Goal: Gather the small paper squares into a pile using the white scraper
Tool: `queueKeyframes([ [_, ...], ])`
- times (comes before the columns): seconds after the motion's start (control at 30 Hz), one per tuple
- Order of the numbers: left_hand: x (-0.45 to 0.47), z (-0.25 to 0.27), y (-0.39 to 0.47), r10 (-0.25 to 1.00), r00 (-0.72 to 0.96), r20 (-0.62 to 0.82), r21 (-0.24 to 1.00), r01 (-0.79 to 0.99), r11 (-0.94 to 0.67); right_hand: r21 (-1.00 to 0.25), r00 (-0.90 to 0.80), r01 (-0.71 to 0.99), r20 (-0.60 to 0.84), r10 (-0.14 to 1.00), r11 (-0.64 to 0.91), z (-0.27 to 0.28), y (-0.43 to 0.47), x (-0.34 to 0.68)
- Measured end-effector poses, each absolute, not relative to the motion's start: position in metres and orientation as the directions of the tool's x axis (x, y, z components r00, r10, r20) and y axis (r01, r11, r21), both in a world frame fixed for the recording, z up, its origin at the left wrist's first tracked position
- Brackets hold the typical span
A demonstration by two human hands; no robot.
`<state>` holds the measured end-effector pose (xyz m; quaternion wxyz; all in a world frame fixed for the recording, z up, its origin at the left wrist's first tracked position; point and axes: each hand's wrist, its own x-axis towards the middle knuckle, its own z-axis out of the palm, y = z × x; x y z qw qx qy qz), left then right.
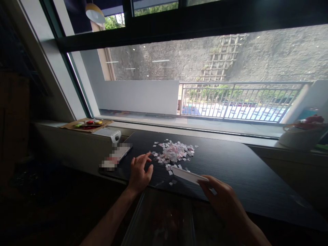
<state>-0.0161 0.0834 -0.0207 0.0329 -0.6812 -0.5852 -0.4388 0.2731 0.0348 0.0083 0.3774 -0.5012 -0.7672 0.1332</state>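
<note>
A heap of small square paper pieces (pixel 175 152), white with some pinkish ones, lies on the dark tabletop (pixel 220 157). My right hand (pixel 222 194) grips one end of a thin, flat white strip (pixel 189 176), whose far end reaches the near side of the heap. To the left of the heap, my left hand (pixel 140 172) is over the table with its fingers apart and nothing visible in it. Its fingertips are close to the outermost pieces. Below the table's near edge sits a see-through plastic box (pixel 161 218); its contents are too dark to make out.
A blurred-out flat device (pixel 115 157) lies at the table's left end. Behind it are a white appliance (pixel 109 134) and a brown board (pixel 69 125) bearing small colourful items. The window (pixel 159 68) runs along the back. A white container (pixel 294 136) stands at far right.
</note>
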Motion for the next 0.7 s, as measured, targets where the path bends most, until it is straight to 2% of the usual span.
queueKeyframes([
  [0.13, -0.017, -0.021, 0.084, 0.77, -0.065, 0.635, 0.467, 0.826, -0.315, -0.648, -0.228, 0.619, 0.392, 0.891, 0.443, 0.003, 0.034, 0.274],
  [0.27, -0.017, -0.021, 0.084, 0.771, -0.067, 0.633, 0.465, 0.829, -0.31, -0.821, -0.104, 0.507, 0.243, 0.964, 0.262, -0.004, 0.042, 0.286],
  [0.4, -0.017, -0.02, 0.084, 0.775, -0.058, 0.629, 0.458, 0.834, -0.309, -0.921, -0.021, 0.368, 0.13, 0.991, 0.128, -0.005, 0.05, 0.294],
  [0.5, -0.017, -0.02, 0.084, 0.778, -0.045, 0.626, 0.444, 0.841, -0.309, -0.951, -0.057, 0.297, 0.072, 0.996, 0.086, -0.003, 0.048, 0.293],
  [0.7, -0.017, -0.02, 0.083, 0.782, -0.028, 0.623, 0.427, 0.85, -0.309, -0.95, -0.047, 0.305, 0.048, 0.998, 0.06, -0.002, 0.041, 0.282],
])
